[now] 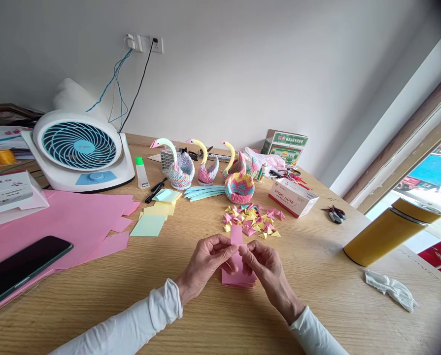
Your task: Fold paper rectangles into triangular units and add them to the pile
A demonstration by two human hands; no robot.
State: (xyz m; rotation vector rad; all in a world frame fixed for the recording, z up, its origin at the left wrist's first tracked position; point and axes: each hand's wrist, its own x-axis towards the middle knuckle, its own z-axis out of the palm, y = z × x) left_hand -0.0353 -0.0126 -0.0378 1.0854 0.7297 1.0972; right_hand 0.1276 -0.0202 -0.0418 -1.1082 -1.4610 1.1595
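A small pink paper slip (pixel 236 233) stands up between my hands, pinched at its lower part. My left hand (pixel 215 254) grips it from the left with thumb and fingertips. From the right, my right hand (pixel 260 259) pinches the same slip; the fingers partly hide its lower part. Directly beneath my hands lies a stack of pink paper slips (pixel 238 279) on the wooden table (pixel 190 315). Just beyond is a loose pile of folded paper triangles (pixel 252 219) in pink and yellow.
Behind the pile stand folded paper swans (pixel 181 170) and a paper basket-like body (pixel 239 188). A sticky note box (pixel 293 197) and a yellow flask (pixel 390 231) are at right. On the left are pink sheets (pixel 76 217), a phone (pixel 24 271) and a fan (pixel 83 148).
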